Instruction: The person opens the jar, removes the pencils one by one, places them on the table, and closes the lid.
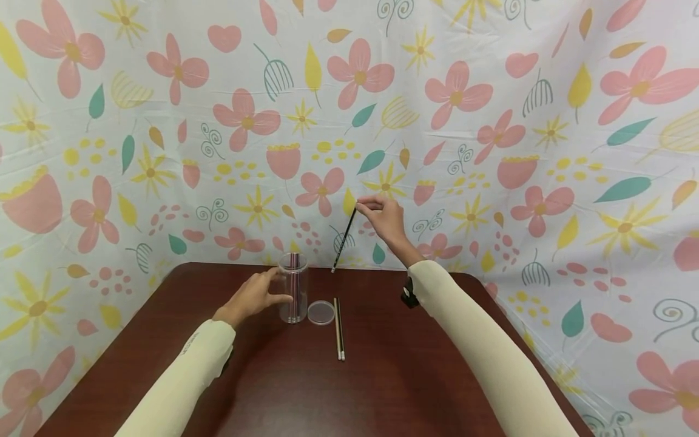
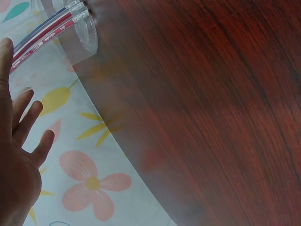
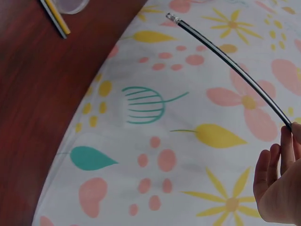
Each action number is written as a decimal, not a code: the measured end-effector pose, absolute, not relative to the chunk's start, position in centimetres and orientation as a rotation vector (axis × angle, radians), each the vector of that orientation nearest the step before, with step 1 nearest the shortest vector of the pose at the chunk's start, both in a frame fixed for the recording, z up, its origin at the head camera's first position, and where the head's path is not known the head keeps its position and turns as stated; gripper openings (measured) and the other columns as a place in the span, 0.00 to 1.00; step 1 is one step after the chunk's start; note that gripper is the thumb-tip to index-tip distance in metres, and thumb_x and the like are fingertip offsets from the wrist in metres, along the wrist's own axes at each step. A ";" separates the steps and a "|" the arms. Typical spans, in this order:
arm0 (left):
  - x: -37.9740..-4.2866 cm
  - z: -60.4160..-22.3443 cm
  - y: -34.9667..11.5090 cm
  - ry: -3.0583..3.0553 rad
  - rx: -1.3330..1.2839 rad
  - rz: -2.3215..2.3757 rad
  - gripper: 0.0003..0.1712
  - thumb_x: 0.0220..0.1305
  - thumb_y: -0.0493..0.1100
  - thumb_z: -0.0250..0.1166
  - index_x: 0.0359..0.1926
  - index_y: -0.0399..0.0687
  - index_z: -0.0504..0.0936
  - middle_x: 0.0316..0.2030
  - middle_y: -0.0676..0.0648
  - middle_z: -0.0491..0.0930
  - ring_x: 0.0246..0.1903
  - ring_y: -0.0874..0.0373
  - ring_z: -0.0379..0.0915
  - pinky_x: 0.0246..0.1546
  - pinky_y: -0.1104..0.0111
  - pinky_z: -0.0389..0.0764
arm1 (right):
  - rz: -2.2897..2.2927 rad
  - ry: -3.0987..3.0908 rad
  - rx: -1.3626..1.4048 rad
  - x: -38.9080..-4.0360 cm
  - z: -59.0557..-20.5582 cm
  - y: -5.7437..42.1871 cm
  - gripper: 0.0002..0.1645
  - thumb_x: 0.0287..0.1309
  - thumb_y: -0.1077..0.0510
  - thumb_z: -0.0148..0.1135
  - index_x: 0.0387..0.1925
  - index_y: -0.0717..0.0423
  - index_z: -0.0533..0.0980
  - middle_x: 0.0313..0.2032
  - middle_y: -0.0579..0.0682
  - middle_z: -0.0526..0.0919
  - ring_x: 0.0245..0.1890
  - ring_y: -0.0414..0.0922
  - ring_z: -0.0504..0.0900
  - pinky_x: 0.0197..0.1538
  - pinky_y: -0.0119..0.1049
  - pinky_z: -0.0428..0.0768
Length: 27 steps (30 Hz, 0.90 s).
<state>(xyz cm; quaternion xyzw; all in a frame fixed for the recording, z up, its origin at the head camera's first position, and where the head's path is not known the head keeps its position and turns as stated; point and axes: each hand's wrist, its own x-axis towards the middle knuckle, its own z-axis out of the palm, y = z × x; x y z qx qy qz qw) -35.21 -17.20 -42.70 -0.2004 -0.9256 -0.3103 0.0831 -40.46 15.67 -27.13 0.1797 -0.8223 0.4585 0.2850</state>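
- Floral cloth (image 1: 417,79) hangs behind a dark reddish-brown wood-grain table (image 1: 409,376).
- Black pencil (image 1: 344,238): slim, tilted, eraser end lowest, aloft near the table's far edge.
- Right hand (image 1: 384,220): fingertips pinch its upper end.
- Left hand (image 1: 251,298): thumb and fingers spread at the clear jar (image 1: 303,291); firmness of contact cannot be told.

White floral-print cloth (image 1: 338,133) hanging behind reddish-brown wood-grain table (image 1: 327,394)

Black pencil (image 1: 344,240), slanted midair; clear jar (image 1: 302,294), upright
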 end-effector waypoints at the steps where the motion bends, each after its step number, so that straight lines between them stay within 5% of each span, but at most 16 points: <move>1: -35.2 -42.7 -17.2 -2.766 -0.597 -0.926 0.43 0.60 0.57 0.78 0.69 0.42 0.72 0.62 0.41 0.81 0.65 0.40 0.74 0.64 0.44 0.74 | 1.221 -2.211 0.475 -40.5 -27.4 15.8 0.13 0.66 0.49 0.72 0.47 0.49 0.88 0.39 0.50 0.92 0.39 0.49 0.88 0.29 0.32 0.77; 5: -35.1 -42.7 -17.2 -2.772 -0.590 -0.927 0.44 0.60 0.57 0.77 0.70 0.42 0.72 0.63 0.41 0.81 0.66 0.40 0.73 0.64 0.44 0.74 | 1.189 -2.253 0.479 -40.3 -28.9 16.2 0.13 0.67 0.49 0.72 0.47 0.51 0.88 0.40 0.51 0.92 0.37 0.50 0.89 0.32 0.35 0.81; 12: -35.1 -42.6 -17.2 -2.772 -0.598 -0.912 0.44 0.60 0.58 0.77 0.70 0.42 0.72 0.63 0.41 0.81 0.66 0.40 0.73 0.64 0.44 0.74 | 1.118 -2.303 0.522 -40.6 -31.7 16.9 0.11 0.67 0.54 0.72 0.46 0.54 0.88 0.40 0.54 0.91 0.45 0.51 0.89 0.53 0.50 0.83; 27: -35.1 -42.6 -17.1 -2.767 -0.608 -0.905 0.44 0.60 0.57 0.77 0.70 0.40 0.71 0.62 0.40 0.81 0.66 0.40 0.73 0.65 0.45 0.73 | 1.095 -2.425 0.547 -40.4 -37.6 16.7 0.12 0.67 0.55 0.71 0.45 0.59 0.88 0.42 0.57 0.91 0.44 0.53 0.90 0.45 0.49 0.86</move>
